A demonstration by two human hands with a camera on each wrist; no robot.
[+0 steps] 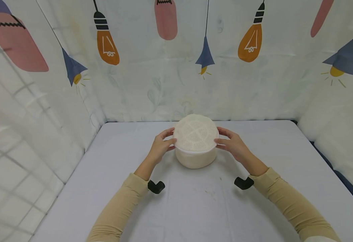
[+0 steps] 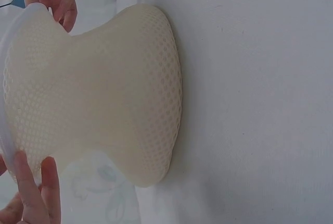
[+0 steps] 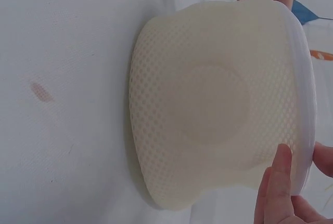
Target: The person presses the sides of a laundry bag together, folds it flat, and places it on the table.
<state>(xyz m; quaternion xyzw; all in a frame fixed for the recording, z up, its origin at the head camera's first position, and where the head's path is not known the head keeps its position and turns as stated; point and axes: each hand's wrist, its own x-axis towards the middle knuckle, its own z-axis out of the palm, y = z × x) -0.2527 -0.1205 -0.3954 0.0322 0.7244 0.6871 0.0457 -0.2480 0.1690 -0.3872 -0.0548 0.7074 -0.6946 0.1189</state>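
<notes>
A round cream basket [image 1: 195, 160] with mesh-patterned walls rests on the white table, near its far edge. On top is a round lid [image 1: 195, 132] of the same cream mesh, with a smooth pale rim. My left hand [image 1: 160, 147] grips the rim from the left, thumb at the edge and fingers spread along the side. From the right, my right hand [image 1: 234, 145] holds the rim the same way. Both wrist views show the basket's wall [image 2: 119, 94] bending inward at its middle; its patterned lower edge [image 3: 151, 104] is by the table. Whether lid and basket are separate pieces is unclear.
The white table [image 1: 194, 208] spreads out around the basket, with faint small marks in front of it. Behind stands a pale curtain [image 1: 128, 94] printed with lamps and bulbs. Fabric walls flank the table. A black band [image 1: 156, 187] shows at each wrist.
</notes>
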